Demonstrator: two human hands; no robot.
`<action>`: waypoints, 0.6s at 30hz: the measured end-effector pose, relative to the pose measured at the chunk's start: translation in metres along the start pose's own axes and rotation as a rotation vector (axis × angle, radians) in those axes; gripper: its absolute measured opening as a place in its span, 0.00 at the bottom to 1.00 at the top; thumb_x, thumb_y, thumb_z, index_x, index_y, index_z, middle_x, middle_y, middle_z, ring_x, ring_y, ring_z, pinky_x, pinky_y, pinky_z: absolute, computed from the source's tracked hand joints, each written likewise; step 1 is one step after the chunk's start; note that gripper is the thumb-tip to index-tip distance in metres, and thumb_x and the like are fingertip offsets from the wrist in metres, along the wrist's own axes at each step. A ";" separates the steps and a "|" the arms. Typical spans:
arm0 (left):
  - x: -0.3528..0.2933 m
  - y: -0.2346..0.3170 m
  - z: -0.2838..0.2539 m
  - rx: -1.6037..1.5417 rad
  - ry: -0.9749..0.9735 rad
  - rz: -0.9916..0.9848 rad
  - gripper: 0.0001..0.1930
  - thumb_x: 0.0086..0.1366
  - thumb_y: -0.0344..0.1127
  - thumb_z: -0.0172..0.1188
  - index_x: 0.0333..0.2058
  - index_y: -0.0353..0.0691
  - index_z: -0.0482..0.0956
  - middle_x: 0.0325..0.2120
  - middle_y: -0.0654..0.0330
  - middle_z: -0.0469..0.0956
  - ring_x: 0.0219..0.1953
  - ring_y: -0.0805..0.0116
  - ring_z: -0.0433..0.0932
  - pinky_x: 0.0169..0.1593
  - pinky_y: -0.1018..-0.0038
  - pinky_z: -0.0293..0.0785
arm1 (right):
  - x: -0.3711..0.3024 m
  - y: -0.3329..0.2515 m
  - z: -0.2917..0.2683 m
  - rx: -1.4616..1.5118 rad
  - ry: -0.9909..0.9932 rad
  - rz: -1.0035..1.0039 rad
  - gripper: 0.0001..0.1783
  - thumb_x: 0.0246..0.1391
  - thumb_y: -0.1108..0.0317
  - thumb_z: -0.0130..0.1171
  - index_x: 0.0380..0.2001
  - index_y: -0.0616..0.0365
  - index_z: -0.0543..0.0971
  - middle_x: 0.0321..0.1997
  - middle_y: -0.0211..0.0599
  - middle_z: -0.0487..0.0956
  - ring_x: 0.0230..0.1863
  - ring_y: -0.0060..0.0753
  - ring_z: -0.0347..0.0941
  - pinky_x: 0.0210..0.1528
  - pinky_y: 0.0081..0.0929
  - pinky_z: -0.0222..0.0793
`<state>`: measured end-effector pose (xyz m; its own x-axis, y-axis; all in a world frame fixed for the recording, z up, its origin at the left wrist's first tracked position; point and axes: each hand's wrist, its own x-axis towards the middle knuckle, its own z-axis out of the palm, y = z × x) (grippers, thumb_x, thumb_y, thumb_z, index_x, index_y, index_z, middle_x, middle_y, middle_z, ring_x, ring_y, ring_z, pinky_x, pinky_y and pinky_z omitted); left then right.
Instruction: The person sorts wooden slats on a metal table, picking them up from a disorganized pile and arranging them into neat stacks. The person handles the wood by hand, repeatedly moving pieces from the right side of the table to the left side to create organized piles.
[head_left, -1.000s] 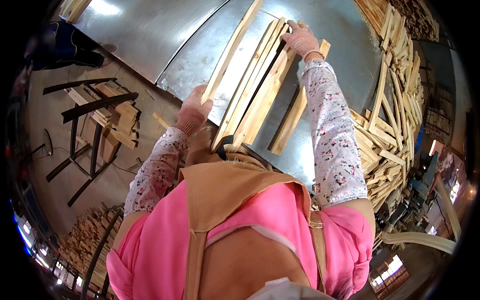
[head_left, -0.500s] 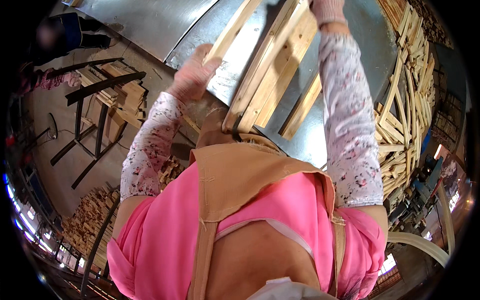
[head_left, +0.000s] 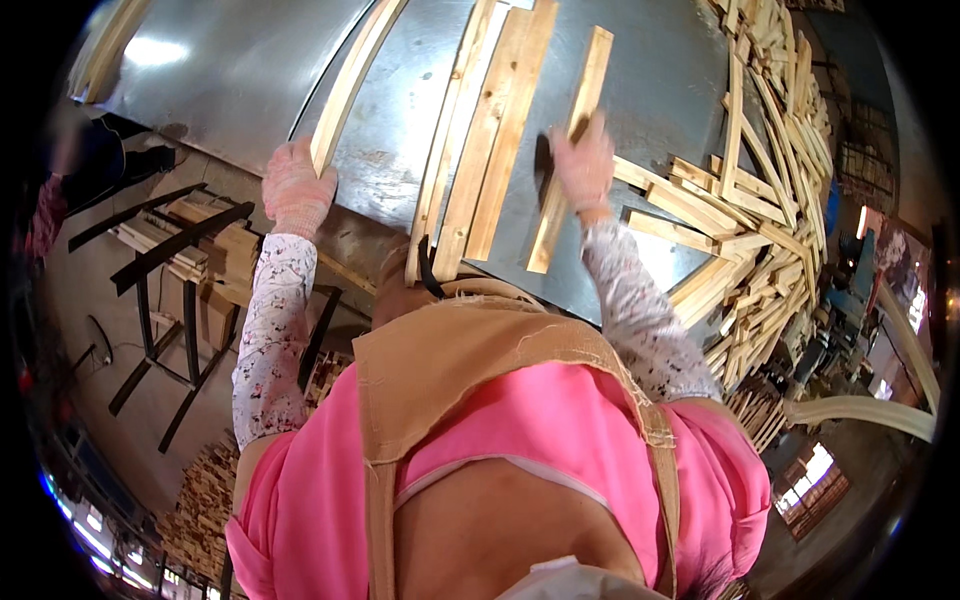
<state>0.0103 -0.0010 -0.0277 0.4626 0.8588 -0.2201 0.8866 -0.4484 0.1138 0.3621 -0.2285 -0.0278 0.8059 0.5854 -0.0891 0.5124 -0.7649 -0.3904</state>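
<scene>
My left hand (head_left: 300, 187), in a pinkish work glove, is closed on the near end of a long pale wooden strip (head_left: 350, 90) at the left of the metal tabletop (head_left: 390, 140). My right hand (head_left: 583, 165), gloved alike, lies over the middle of a shorter wooden strip (head_left: 547, 235), its fingers bent round it. Between my hands, several long strips (head_left: 487, 135) lie side by side, their near ends reaching the table edge by my apron. Dark knots show on some of them.
A loose heap of wooden strips (head_left: 770, 230) covers the table's right side. More strips (head_left: 105, 50) lie at the far left. Below the left edge stands a dark metal rack (head_left: 190, 320) beside stacked wood (head_left: 215, 240). A person (head_left: 85, 160) is at the far left.
My right hand has come back from the far end of the middle strips to the shorter strip. My left hand and its strip have shifted left, away from the middle ones. The view has shifted too.
</scene>
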 end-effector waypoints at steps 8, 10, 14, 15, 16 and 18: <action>-0.071 0.163 0.046 -0.186 -0.128 0.277 0.63 0.54 0.65 0.76 0.79 0.39 0.55 0.78 0.40 0.56 0.79 0.42 0.57 0.74 0.52 0.65 | -0.054 0.010 0.025 -0.096 -0.016 0.094 0.45 0.57 0.57 0.68 0.75 0.57 0.65 0.61 0.61 0.79 0.63 0.66 0.74 0.65 0.57 0.71; -0.068 0.182 0.031 -0.152 -0.199 0.294 0.64 0.53 0.64 0.76 0.80 0.40 0.53 0.78 0.41 0.54 0.78 0.40 0.57 0.74 0.53 0.65 | -0.045 -0.008 0.017 0.065 -0.046 0.170 0.46 0.58 0.58 0.67 0.76 0.58 0.63 0.61 0.63 0.78 0.64 0.68 0.74 0.66 0.56 0.71; -0.053 0.166 0.039 -0.228 -0.260 0.225 0.60 0.57 0.58 0.73 0.81 0.41 0.50 0.78 0.44 0.57 0.78 0.44 0.58 0.76 0.53 0.61 | -0.040 -0.019 0.032 0.253 -0.019 0.177 0.46 0.59 0.59 0.67 0.77 0.59 0.61 0.61 0.67 0.77 0.64 0.71 0.73 0.67 0.54 0.71; -0.049 0.158 0.045 -0.258 -0.266 0.212 0.60 0.58 0.57 0.73 0.81 0.40 0.50 0.78 0.44 0.57 0.78 0.47 0.59 0.77 0.53 0.59 | -0.040 -0.025 0.035 0.291 -0.010 0.175 0.46 0.59 0.59 0.67 0.77 0.59 0.61 0.62 0.67 0.76 0.65 0.70 0.73 0.68 0.54 0.72; -0.051 0.161 0.031 -0.251 -0.315 0.187 0.57 0.61 0.57 0.71 0.80 0.40 0.50 0.78 0.46 0.56 0.79 0.48 0.57 0.78 0.53 0.59 | -0.041 -0.030 0.034 0.323 -0.051 0.169 0.48 0.59 0.57 0.67 0.78 0.60 0.60 0.64 0.66 0.75 0.65 0.69 0.73 0.69 0.53 0.71; -0.066 0.159 0.046 -0.129 -0.188 0.216 0.58 0.60 0.59 0.72 0.80 0.40 0.50 0.79 0.47 0.55 0.80 0.49 0.55 0.78 0.53 0.59 | -0.046 -0.042 0.043 0.244 -0.052 0.132 0.48 0.59 0.56 0.67 0.78 0.61 0.60 0.65 0.65 0.75 0.65 0.67 0.73 0.69 0.52 0.70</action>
<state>0.1209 -0.1403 -0.0400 0.6428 0.6805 -0.3517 0.7660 -0.5704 0.2965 0.2913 -0.2118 -0.0464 0.8414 0.5029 -0.1980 0.3126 -0.7517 -0.5807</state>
